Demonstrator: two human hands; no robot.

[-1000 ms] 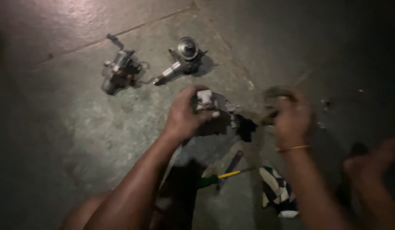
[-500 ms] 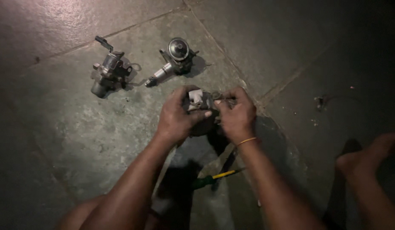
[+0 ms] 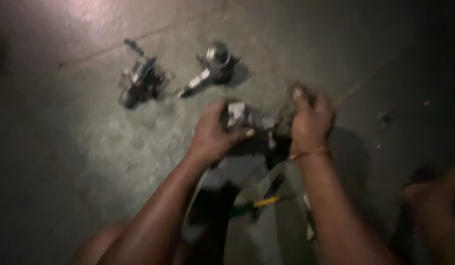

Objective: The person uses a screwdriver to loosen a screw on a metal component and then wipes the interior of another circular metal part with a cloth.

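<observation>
My left hand (image 3: 213,135) clasps a small grey metal engine part (image 3: 242,118) above the stone floor (image 3: 65,172); my right hand (image 3: 311,118) closes on a blurred greyish rag-like lump (image 3: 289,105) just beside it; the part could slip and strike the floor, I judge, since my grip covers one end; its long axis seems to run left-right, though blur hides which way it points.

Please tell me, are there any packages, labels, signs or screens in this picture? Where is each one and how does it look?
None can be made out: no package, sign or screen shows. The left hand grips a small metal part with a pale patch; the picture is too blurred to tell whether that is a label. Two more metal parts lie on the grey stone floor.
</observation>
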